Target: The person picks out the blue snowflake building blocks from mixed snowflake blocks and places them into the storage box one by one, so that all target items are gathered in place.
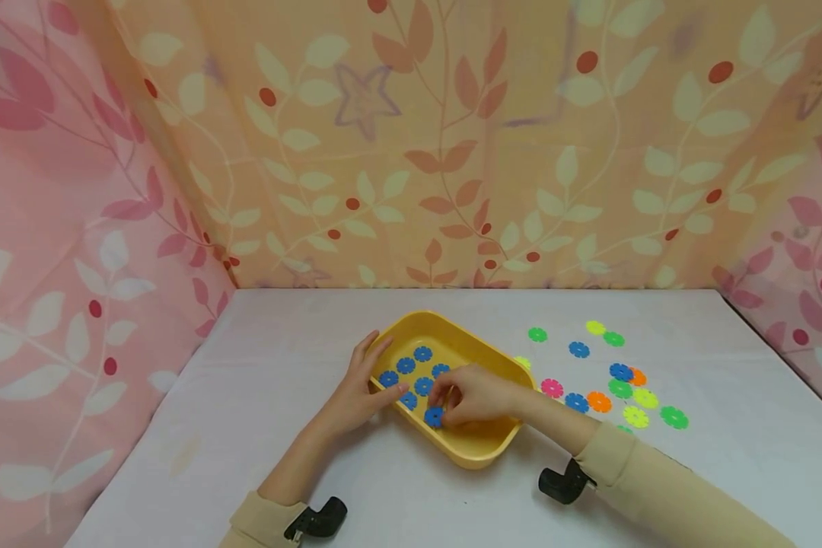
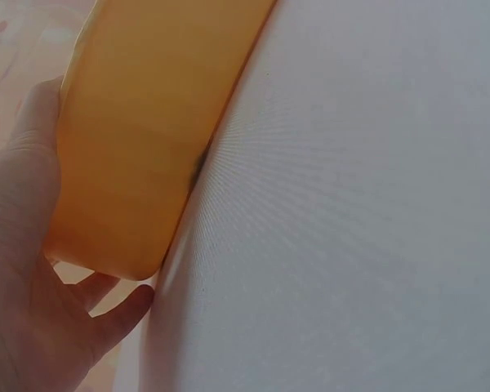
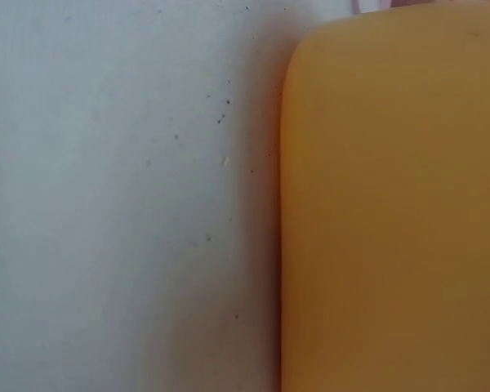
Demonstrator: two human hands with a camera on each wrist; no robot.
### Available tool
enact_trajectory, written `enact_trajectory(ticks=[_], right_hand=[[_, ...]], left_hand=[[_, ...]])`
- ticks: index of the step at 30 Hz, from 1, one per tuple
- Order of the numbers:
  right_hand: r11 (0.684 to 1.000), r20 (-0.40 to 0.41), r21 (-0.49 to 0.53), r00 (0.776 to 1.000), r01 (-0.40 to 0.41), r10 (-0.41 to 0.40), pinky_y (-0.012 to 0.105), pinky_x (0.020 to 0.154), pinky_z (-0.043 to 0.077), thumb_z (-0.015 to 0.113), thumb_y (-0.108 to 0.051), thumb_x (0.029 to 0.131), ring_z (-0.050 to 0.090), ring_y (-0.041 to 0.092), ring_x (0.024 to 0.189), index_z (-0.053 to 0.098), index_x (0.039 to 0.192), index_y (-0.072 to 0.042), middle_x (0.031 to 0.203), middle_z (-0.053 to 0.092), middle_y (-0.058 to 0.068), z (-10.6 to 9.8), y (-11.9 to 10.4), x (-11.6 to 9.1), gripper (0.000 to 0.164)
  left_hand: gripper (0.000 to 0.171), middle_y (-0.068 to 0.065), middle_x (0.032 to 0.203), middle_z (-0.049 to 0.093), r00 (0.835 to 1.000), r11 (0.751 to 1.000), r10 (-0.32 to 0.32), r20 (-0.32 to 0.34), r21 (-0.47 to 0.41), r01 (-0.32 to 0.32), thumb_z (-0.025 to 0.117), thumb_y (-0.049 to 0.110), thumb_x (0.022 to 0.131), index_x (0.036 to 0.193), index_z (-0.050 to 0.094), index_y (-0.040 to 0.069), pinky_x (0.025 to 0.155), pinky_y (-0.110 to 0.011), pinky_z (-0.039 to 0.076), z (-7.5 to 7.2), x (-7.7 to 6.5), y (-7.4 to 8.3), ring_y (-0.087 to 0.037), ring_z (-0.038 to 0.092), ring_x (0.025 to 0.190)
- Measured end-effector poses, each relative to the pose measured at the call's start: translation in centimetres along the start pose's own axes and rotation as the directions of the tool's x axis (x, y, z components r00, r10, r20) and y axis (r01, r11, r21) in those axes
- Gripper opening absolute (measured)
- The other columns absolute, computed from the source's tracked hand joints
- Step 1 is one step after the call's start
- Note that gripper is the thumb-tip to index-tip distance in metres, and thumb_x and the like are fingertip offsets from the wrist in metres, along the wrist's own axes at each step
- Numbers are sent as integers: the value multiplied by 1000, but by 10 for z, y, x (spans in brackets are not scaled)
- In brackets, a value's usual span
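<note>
A yellow plastic basin (image 1: 479, 449) stands at an angle on the table, with several blue notched snowflake discs (image 1: 406, 365) laid in rough rows on its floor. My left hand (image 1: 352, 396) holds the basin's left corner, thumb over the rim and fingers along the outer wall. The left wrist view shows that hand (image 2: 41, 269) around the basin's end (image 2: 139, 139). Inside the basin, my right hand (image 1: 476, 392) has its fingers curled and pinches a blue disc (image 1: 434, 416) close to the near wall. The right wrist view catches only the basin's outer wall (image 3: 392, 204), with no fingers visible.
Right of the basin, loose discs lie scattered: green (image 1: 674, 417), yellow (image 1: 635, 416), orange (image 1: 599, 402), pink (image 1: 551, 388) and blue (image 1: 578, 349). Some overlap. Floral curtains (image 1: 452, 152) enclose the white table (image 1: 281, 335) at the back and sides.
</note>
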State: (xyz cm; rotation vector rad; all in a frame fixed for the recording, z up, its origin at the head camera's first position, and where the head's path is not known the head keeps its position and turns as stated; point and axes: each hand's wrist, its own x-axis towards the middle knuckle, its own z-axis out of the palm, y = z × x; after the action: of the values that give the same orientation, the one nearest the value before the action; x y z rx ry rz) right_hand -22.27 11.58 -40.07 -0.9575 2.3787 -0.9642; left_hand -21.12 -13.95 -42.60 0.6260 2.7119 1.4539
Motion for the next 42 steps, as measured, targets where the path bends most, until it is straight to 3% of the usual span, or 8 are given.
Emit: enact_trajectory(ticks=[7, 19, 36, 42], right_hand=[[998, -4, -28, 999, 48, -48, 22, 64, 50, 79, -12, 81, 55, 9, 70, 70, 99, -14, 84, 63, -3, 3, -4, 3, 20], [999, 22, 40, 1000, -6, 5, 22, 70, 50, 79, -14, 82, 58, 11, 76, 71, 101, -15, 90, 66, -2, 3, -8, 1, 20], [995, 15, 99, 1000, 10, -12, 23, 74, 51, 78, -14, 84, 60, 11, 81, 71, 104, -13, 90, 68, -2, 3, -5, 0, 22], [974, -45, 228, 999, 2, 8, 24, 76, 52, 72, -12, 87, 61, 16, 85, 70, 106, -9, 91, 68, -1, -1, -5, -1, 19]], left_hand=[[81, 3, 161, 4, 1000, 1000, 6, -4, 3, -6, 71, 43, 88, 154, 29, 25, 109, -62, 20, -1, 0, -1, -32, 15, 145], [81, 1, 161, 5, 1000, 1000, 10, -4, -3, -10, 72, 41, 87, 154, 29, 25, 110, -61, 20, -1, 1, -3, -32, 16, 145], [81, 0, 162, 4, 1000, 1000, 4, -2, -27, -4, 73, 38, 87, 154, 29, 25, 111, -59, 21, 0, -1, 0, -31, 16, 145], [80, -2, 162, 5, 1000, 999, 3, 0, -36, -3, 74, 37, 87, 154, 31, 23, 111, -58, 22, 0, 0, 0, -32, 17, 145]])
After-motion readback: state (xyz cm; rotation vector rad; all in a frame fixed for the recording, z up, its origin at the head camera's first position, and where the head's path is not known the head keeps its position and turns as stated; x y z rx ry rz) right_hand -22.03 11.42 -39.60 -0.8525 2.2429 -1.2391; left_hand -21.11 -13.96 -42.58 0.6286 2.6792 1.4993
